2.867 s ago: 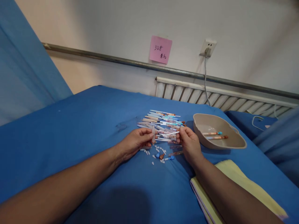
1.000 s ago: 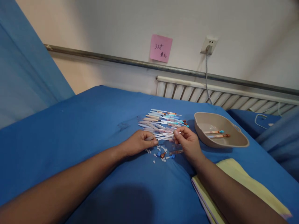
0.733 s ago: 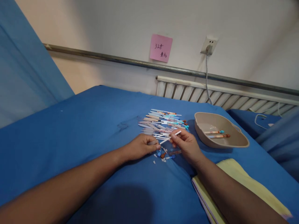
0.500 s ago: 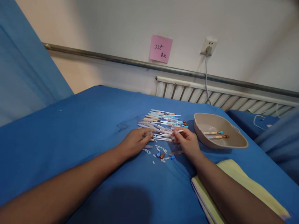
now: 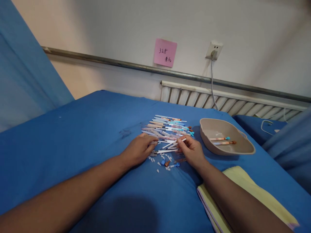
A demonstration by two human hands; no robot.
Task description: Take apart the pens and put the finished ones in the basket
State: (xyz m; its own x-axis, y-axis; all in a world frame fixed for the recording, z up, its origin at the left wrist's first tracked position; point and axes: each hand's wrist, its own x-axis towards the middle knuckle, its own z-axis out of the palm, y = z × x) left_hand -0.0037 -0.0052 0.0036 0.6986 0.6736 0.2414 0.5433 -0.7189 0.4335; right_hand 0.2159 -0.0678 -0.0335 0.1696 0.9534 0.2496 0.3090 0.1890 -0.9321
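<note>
Several pen parts (image 5: 167,128) lie in a loose heap on the blue cloth, in white, beige, pale blue and pink. My left hand (image 5: 139,149) rests at the heap's left side, fingers curled together; what they grip is hidden. Pinched between thumb and forefinger of my right hand (image 5: 191,150) is a thin white pen refill (image 5: 184,139), its tip pointing up and right. White refills (image 5: 169,150) lie between both hands. Small white pen tips (image 5: 162,157) are scattered nearer me, beside a brown pen topper (image 5: 167,164) and a blue one (image 5: 178,164).
On the right stands a beige basin (image 5: 225,122) with two assembled pens (image 5: 224,143) inside. A folded yellow cloth (image 5: 238,176) lies under my right forearm. Behind the blue-covered surface (image 5: 97,119) are a radiator (image 5: 191,94), a pipe and a plugged-in cord (image 5: 212,84).
The white refills between my hands have shifted toward me and spread apart. My right hand has moved slightly down, still pinching a refill. My left hand stays beside the heap.
</note>
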